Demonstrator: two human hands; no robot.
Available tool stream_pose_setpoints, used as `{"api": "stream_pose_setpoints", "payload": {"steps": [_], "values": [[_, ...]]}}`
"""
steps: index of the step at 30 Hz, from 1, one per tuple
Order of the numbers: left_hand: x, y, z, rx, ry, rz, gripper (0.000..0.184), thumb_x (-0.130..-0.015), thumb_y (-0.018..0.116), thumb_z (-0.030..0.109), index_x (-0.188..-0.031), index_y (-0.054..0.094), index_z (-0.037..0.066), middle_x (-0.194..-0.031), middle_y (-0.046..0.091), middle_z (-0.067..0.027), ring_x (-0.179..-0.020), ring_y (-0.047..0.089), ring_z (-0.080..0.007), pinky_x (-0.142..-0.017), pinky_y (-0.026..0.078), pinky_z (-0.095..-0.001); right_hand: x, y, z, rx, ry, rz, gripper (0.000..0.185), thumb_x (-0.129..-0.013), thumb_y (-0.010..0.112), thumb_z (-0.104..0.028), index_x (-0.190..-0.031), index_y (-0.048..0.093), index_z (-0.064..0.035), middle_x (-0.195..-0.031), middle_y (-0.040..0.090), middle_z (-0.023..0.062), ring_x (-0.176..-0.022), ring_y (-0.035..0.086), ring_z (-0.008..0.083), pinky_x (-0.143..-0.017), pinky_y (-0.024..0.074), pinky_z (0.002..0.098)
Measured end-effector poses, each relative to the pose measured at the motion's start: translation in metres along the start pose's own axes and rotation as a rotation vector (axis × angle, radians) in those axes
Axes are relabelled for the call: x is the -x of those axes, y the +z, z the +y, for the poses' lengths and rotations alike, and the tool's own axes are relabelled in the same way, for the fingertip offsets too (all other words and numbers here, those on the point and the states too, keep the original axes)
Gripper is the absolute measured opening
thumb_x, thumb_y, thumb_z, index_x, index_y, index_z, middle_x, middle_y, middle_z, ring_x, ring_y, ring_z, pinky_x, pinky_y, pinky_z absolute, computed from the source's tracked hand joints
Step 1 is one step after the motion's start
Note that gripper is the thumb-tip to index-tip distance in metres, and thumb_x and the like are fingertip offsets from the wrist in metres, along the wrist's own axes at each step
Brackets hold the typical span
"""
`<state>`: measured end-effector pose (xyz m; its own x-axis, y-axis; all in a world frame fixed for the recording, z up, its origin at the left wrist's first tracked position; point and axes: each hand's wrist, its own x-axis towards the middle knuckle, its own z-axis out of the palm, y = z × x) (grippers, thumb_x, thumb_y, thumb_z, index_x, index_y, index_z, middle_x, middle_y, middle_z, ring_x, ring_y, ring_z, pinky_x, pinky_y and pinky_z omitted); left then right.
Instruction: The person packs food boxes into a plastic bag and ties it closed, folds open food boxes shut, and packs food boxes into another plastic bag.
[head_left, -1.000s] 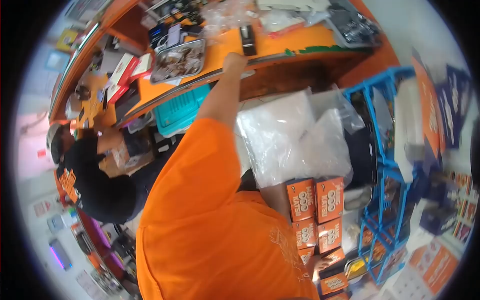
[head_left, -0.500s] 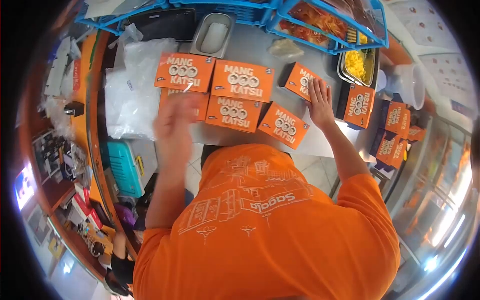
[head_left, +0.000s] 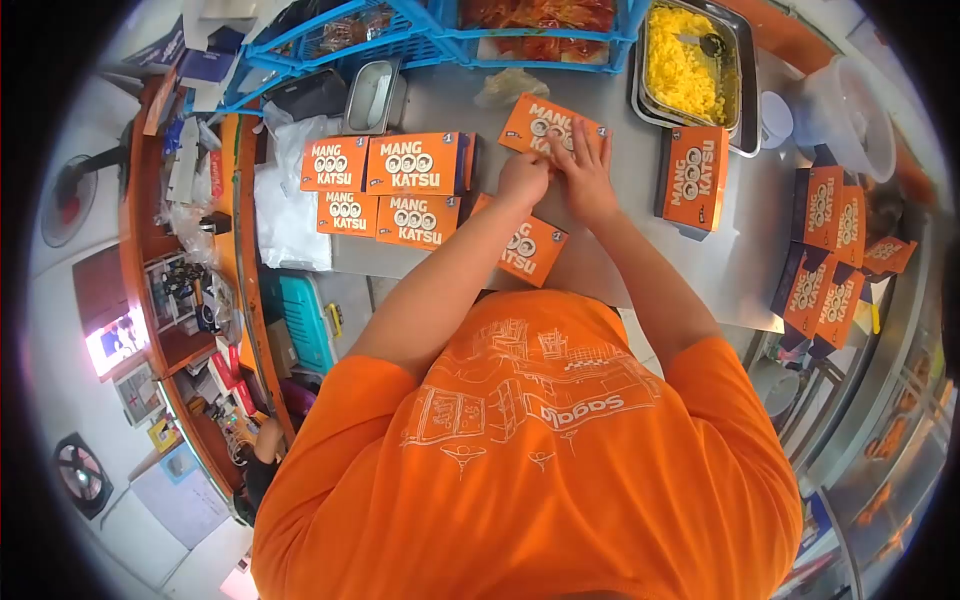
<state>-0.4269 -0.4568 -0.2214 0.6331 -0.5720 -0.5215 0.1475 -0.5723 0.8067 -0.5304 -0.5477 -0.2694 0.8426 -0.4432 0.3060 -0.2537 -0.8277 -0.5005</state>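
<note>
An orange cardboard food box (head_left: 548,122) printed "MANG KATSU" sits at an angle under both my hands. My left hand (head_left: 526,180) is closed at the box's near edge, its fingertips hidden against the front. On the lid, my right hand (head_left: 586,178) lies flat with fingers spread. Another orange box (head_left: 530,250) stands just nearer to me, partly covered by my left wrist. To the left, two stacks of matching boxes (head_left: 414,165) stand side by side. One more box (head_left: 696,178) stands upright-looking at the right.
A steel tray of yellow food (head_left: 688,70) with a dark utensil is at the back right. Blue plastic baskets (head_left: 540,50) line the back. Clear plastic bags (head_left: 285,210) and a small metal container (head_left: 375,97) lie left. More boxes (head_left: 825,255) are stacked at far right.
My left hand has come from the left over the box stacks to the box under my right hand. My right hand still lies on that box. The camera view has shifted.
</note>
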Motion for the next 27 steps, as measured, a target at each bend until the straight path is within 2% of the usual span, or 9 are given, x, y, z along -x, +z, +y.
{"api": "stream_pose_setpoints", "payload": {"steps": [3,6,8,14,18,20,22,24,27], "values": [[-0.005,-0.004,-0.010,-0.138,-0.117,0.070,0.028,-0.096,0.053,0.022,-0.086,0.069,0.001,-0.072,0.062,-0.0036,-0.064,0.053,-0.0109,-0.054,0.039,-0.0293,0.000,0.000,0.003,0.060,-0.044,-0.058,0.060,-0.087,0.061,-0.007,-0.142,0.046,-0.0224,-0.155,0.027,0.0190,-0.146,0.021,0.0353,-0.114,0.0088,0.0645],[-0.001,-0.008,-0.015,-0.176,-0.155,0.069,0.027,-0.096,0.054,0.022,-0.090,0.071,0.002,-0.081,0.071,-0.0071,-0.076,0.066,-0.0185,-0.071,0.048,-0.0342,-0.001,0.002,0.005,0.043,-0.053,-0.079,0.054,-0.088,0.059,-0.009,-0.139,0.051,-0.0234,-0.153,0.032,0.0168,-0.146,0.022,0.0345,-0.114,0.0083,0.0649],[-0.006,-0.011,-0.014,-0.526,-0.083,0.043,0.026,-0.094,0.054,0.023,-0.092,0.071,0.004,-0.082,0.072,-0.0072,-0.081,0.068,-0.0181,-0.073,0.049,-0.0344,-0.001,0.002,0.004,0.032,-0.065,-0.084,0.051,-0.088,0.059,-0.010,-0.137,0.054,-0.0222,-0.152,0.035,0.0162,-0.145,0.023,0.0345,-0.114,0.0083,0.0646],[-0.050,-0.017,-0.056,-0.218,-0.140,-0.111,0.030,-0.091,0.056,0.028,-0.098,0.071,0.004,-0.097,0.072,-0.0118,-0.088,0.069,-0.0256,-0.081,0.050,-0.0348,0.002,0.006,0.008,-0.014,-0.066,-0.053,0.050,-0.089,0.058,-0.010,-0.137,0.054,-0.0217,-0.152,0.037,0.0144,-0.145,0.024,0.0351,-0.114,0.0085,0.0646],[-0.066,-0.022,-0.071,-0.519,-0.161,-0.131,0.034,-0.088,0.058,0.032,-0.101,0.070,0.003,-0.103,0.070,-0.0157,-0.092,0.068,-0.0326,-0.086,0.050,-0.0387,0.002,0.001,0.004,-0.026,-0.084,0.016,0.051,-0.084,0.057,-0.007,-0.134,0.056,-0.0179,-0.148,0.042,0.0136,-0.143,0.027,0.0350,-0.114,0.0108,0.0656],[-0.062,-0.019,-0.073,-0.735,-0.006,-0.087,0.026,-0.089,0.057,0.022,-0.106,0.068,0.005,-0.086,0.071,-0.0130,-0.078,0.068,-0.0265,-0.069,0.051,-0.0389,0.003,-0.004,0.006,-0.019,-0.117,0.001,0.051,-0.085,0.056,-0.006,-0.134,0.056,-0.0183,-0.148,0.042,0.0130,-0.143,0.028,0.0356,-0.113,0.0112,0.0662],[-0.036,-0.018,-0.049,-0.908,0.053,-0.063,0.028,-0.089,0.059,0.027,-0.105,0.068,0.006,-0.085,0.069,-0.0149,-0.082,0.067,-0.0322,-0.072,0.051,-0.0406,-0.001,-0.006,0.004,0.083,-0.116,-0.017,0.052,-0.087,0.059,-0.011,-0.137,0.054,-0.0220,-0.149,0.042,0.0134,-0.143,0.028,0.0362,-0.114,0.0125,0.0641],[0.013,-0.033,-0.011,-0.769,0.344,-0.214,0.029,-0.089,0.060,0.029,-0.103,0.068,0.005,-0.089,0.069,-0.0152,-0.086,0.066,-0.0340,-0.075,0.051,-0.0398,-0.001,-0.005,-0.001,0.157,-0.097,-0.045,0.055,-0.085,0.061,-0.012,-0.138,0.053,-0.0217,-0.149,0.041,0.0148,-0.143,0.028,0.0377,-0.114,0.0140,0.0633],[0.071,-0.083,0.020,-0.585,0.454,-0.261,0.030,-0.091,0.059,0.032,-0.099,0.068,0.003,-0.088,0.069,-0.0117,-0.085,0.066,-0.0284,-0.076,0.050,-0.0378,-0.002,-0.004,-0.003,0.142,-0.090,-0.067,0.058,-0.081,0.061,-0.009,-0.137,0.053,-0.0193,-0.151,0.035,0.0164,-0.143,0.024,0.0416,-0.114,0.0146,0.0627]]}}
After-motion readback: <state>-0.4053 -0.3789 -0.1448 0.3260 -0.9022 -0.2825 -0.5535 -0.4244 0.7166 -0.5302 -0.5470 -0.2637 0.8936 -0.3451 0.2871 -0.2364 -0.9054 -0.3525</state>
